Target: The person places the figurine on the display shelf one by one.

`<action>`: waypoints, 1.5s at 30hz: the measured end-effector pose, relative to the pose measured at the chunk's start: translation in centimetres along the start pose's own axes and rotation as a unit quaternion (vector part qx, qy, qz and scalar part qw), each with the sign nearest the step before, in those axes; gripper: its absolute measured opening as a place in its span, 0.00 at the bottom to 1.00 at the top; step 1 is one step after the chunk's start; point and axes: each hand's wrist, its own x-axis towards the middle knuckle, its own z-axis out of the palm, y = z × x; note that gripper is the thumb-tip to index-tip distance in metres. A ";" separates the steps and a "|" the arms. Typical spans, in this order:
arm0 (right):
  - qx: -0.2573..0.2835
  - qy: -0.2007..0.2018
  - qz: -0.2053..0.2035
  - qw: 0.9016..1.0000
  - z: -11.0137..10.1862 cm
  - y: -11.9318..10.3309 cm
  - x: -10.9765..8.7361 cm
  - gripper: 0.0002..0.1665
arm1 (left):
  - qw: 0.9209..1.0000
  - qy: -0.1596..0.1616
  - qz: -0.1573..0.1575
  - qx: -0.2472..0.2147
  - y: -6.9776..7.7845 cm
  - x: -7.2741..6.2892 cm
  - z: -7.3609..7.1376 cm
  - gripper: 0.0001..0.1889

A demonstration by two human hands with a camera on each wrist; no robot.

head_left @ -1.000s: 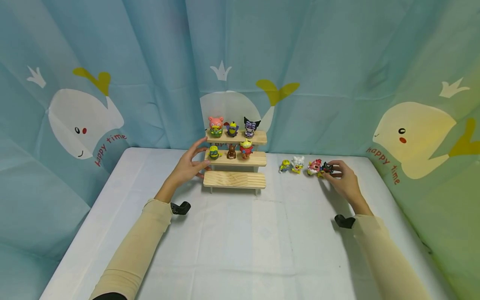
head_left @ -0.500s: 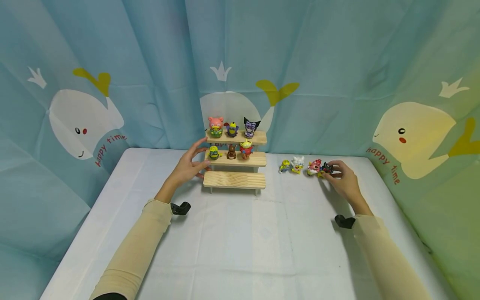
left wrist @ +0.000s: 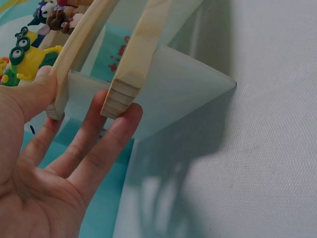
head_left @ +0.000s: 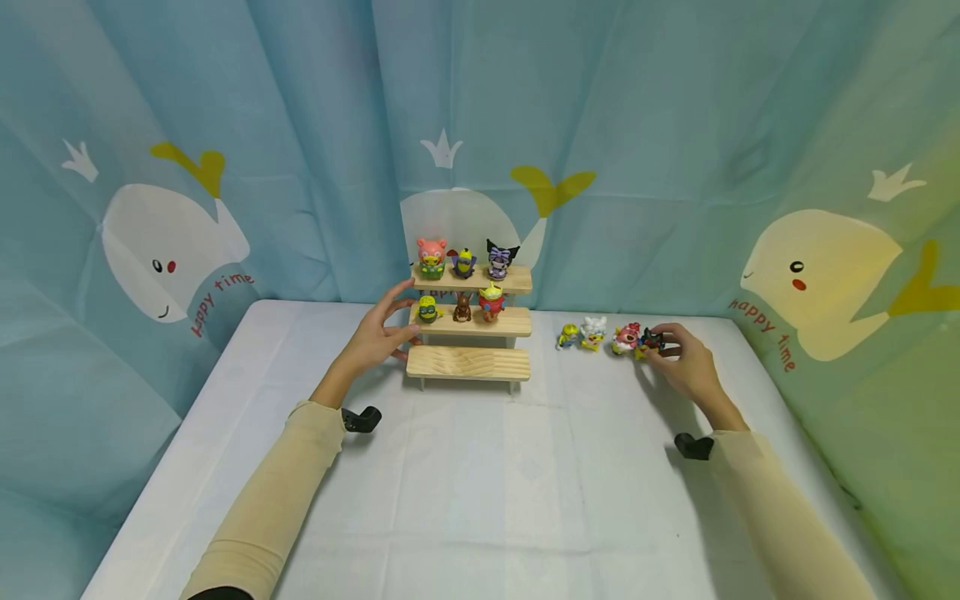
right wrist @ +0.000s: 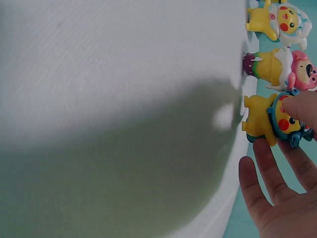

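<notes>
My left hand (head_left: 375,335) grips the left end of a three-tier wooden display stand (head_left: 468,363). In the left wrist view the thumb presses the end of the middle board beside a yellow minion figurine (left wrist: 30,58), while fingertips touch the ends of the boards. At the right, my right hand (head_left: 692,365) pinches a yellow Pikachu figurine (right wrist: 259,115) in a dark blue hood, thumb over its face and fingers behind. It stands upright on the table. Right beside it is a pink-hooded figurine (right wrist: 270,67), then a white-hooded one (right wrist: 262,21).
On the top tier stand a pink figurine (head_left: 431,257), a yellow-and-purple one (head_left: 463,263) and a black-hooded one (head_left: 499,262). The middle tier also bears a brown figurine (head_left: 462,309) and a red one (head_left: 492,303). A small yellow figurine (head_left: 567,336) stands right of the stand. A curtain (head_left: 645,125) hangs behind.
Both hands keep their places on the stand and the hooded Pikachu figurine. The head view has tilted slightly, so the scene sits a little lower.
</notes>
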 end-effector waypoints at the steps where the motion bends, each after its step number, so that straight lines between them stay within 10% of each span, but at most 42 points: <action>1: -0.001 -0.004 -0.003 1.000 -0.1 0.0 0.0 0.25 | 1.000 0.000 0.001 -0.001 0.0 0.0 0.0 0.41; 23: -0.021 0.030 -0.097 0.995 -4.5 -2.6 -2.5 0.25 | 1.000 0.003 0.000 0.012 0.0 0.1 -0.1 0.41; 45: 0.021 0.067 -0.170 0.983 -3.2 -10.3 -2.8 0.24 | 1.000 0.006 0.004 0.018 -2.6 1.0 -0.6 0.42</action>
